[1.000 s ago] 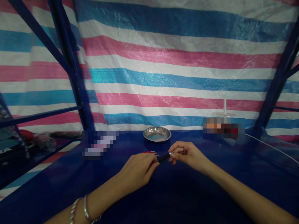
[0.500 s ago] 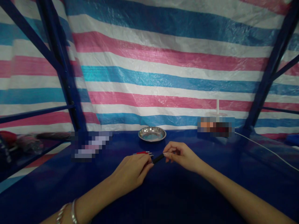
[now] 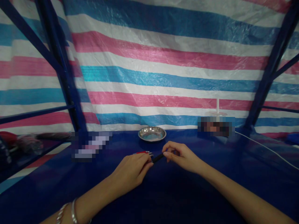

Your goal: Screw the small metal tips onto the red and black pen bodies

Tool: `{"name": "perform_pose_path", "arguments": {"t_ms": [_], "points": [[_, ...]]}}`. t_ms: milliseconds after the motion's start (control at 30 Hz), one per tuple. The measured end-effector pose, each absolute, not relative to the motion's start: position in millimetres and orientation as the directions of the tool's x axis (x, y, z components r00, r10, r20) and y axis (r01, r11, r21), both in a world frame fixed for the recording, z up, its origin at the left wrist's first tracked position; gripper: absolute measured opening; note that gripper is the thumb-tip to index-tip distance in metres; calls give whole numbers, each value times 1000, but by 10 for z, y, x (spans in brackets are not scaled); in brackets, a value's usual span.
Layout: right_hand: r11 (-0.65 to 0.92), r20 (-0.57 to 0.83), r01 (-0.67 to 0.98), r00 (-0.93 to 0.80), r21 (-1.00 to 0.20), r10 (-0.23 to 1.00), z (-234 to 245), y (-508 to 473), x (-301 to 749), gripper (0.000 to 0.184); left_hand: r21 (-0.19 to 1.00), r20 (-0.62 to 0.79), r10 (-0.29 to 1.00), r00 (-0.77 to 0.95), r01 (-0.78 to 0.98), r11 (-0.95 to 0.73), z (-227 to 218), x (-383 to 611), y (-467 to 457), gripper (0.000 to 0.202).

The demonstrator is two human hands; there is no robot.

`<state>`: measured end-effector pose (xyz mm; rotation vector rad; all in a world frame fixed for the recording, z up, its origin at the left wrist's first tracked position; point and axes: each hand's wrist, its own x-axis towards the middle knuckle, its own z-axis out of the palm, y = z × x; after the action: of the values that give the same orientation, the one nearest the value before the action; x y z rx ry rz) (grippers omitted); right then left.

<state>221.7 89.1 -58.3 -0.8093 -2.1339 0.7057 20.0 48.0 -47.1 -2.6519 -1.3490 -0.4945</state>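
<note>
A slim black pen [image 3: 158, 158] is held between my two hands above the blue table, tilted up toward the right. My left hand [image 3: 134, 169] pinches its lower left end between thumb and fingers, which hide that tip. The other end is in the closed fingertips of my right hand [image 3: 182, 155]. Just behind my left fingers lie several pens, with a red pen [image 3: 141, 152] the clearest; my hand partly covers them. Beyond them a round, shallow steel dish [image 3: 152, 134] rests on the table.
The blue tabletop [image 3: 177, 199] reaches back to a striped plastic sheet [image 3: 163, 77]. Blue metal posts [image 3: 67, 84] flank it. A blurred-out pale item [image 3: 93, 146] lies at left, and a blurred-out object [image 3: 216, 127] with a white straw [image 3: 217, 106] stands at right, near a white cable [image 3: 263, 145].
</note>
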Motion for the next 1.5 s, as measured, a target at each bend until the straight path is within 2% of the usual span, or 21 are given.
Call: {"name": "perform_pose_path", "arguments": {"t_ms": [133,433,633,833,1133,1233,1367,1500], "points": [[665,444,330,-539,-670,716,-598,899,2218,14,39,328,771,546,807,-589,-459,211,467,20],[674,422,402,-552,-620,719,-586,884,2229,30,26,315,781,539,818,-575,-464,209,461,21],[678,412,403,-568,-615,712,-582,871,2225,26,30,314,784,536,819,-572,-455,210,473,21],[695,408,423,-588,-581,698,-583,889,2227,29,38,308,789,532,822,-569,-473,191,500,19],[677,423,404,-556,-615,715,-605,896,2219,28,35,322,794,515,832,-554,-434,195,517,22],[656,472,379,-474,-652,743,-622,934,2229,21,32,345,843,413,892,-451,-380,66,641,27],[644,506,393,-403,-656,762,-646,988,2257,21,-44,410,880,238,969,-242,-355,-221,891,29],[633,494,442,-398,-635,773,-668,1004,2254,18,-73,387,913,128,991,-108,-412,-383,1036,29]]}}
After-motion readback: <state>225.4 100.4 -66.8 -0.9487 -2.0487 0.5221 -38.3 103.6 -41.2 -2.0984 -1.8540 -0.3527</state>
